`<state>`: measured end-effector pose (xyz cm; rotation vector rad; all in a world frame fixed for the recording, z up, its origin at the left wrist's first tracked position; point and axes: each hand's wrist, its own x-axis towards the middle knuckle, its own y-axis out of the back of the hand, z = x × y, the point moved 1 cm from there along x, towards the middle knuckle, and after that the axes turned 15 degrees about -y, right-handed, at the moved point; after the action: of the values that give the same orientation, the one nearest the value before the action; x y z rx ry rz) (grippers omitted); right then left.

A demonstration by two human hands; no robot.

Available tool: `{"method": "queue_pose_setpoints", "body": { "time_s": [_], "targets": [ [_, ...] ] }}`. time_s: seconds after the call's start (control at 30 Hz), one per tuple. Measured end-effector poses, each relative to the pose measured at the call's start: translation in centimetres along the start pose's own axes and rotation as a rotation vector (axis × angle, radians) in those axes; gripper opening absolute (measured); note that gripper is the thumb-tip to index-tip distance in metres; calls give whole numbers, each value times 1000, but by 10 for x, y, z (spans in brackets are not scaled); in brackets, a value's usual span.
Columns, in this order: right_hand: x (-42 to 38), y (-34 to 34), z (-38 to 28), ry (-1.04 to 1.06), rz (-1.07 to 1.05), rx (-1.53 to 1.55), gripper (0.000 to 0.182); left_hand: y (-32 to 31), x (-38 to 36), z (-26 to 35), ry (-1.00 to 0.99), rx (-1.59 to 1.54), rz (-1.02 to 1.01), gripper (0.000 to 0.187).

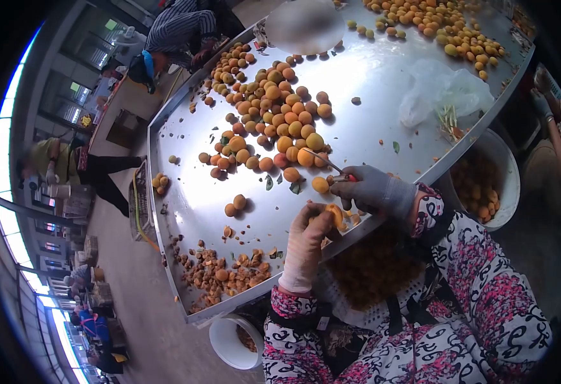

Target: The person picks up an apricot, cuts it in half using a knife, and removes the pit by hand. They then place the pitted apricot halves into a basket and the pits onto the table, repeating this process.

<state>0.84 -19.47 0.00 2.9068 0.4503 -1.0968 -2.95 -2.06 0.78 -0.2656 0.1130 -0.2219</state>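
Observation:
My right hand (383,193), in a grey glove, is closed round the red handle of a small knife (324,159), whose thin blade points up and left over the metal table. My left hand (307,240), in a pale glove with bare fingertips, pinches an opened apricot (338,216) at the table's near edge. A whole apricot (319,185) lies just beside the right fingers. Beyond both hands spreads a pile of apricots (274,112). Under them, a white basket (351,310) of dark, shaded fruit sits against my body.
Discarded apricot pieces (226,275) lie in the table's left corner. A clear plastic bag (447,93) rests at the right, near more apricots (434,19). White buckets stand below the edge, one right (511,198) and one left (223,339). Other people work around.

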Motion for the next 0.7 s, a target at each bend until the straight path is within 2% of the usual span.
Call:
{"method": "queue_pose_setpoints", "body": {
  "time_s": [0.07,0.1,0.13,0.23,0.27,0.33,0.37,0.4,0.43,0.5,0.53,0.6,0.7],
  "targets": [
    [-5,0,-5,-2,19,-1,32,0,-6,2,100,103,-149,28],
    [-7,-1,-8,-4,37,-2,32,1,-7,-3,87,211,-279,28],
    [-7,-1,-8,-3,35,-2,32,0,-12,-9,86,212,-278,28],
    [-3,1,-8,7,130,-27,31,-16,-24,-8,282,528,-609,36],
    [-3,3,-8,17,131,-1,30,-17,-26,-8,281,529,-610,36],
    [-1,6,-6,31,135,24,29,-22,-31,-9,-193,815,-935,40],
    [1,8,-5,54,143,33,35,-24,-32,-8,-176,886,-960,43],
    [2,9,-5,78,151,41,40,-24,-31,-5,-180,889,-963,43],
    [3,10,-4,82,155,44,40,-21,-30,0,-89,702,-894,42],
    [4,9,-4,78,156,129,30,-15,-26,16,140,402,-690,38],
    [2,11,-3,81,157,134,30,-10,-20,26,155,370,-604,35],
    [1,13,-4,99,137,180,30,14,-6,30,77,283,-354,34],
    [5,25,-2,67,94,291,29,64,33,35,-107,396,-111,40]
  ]
}}
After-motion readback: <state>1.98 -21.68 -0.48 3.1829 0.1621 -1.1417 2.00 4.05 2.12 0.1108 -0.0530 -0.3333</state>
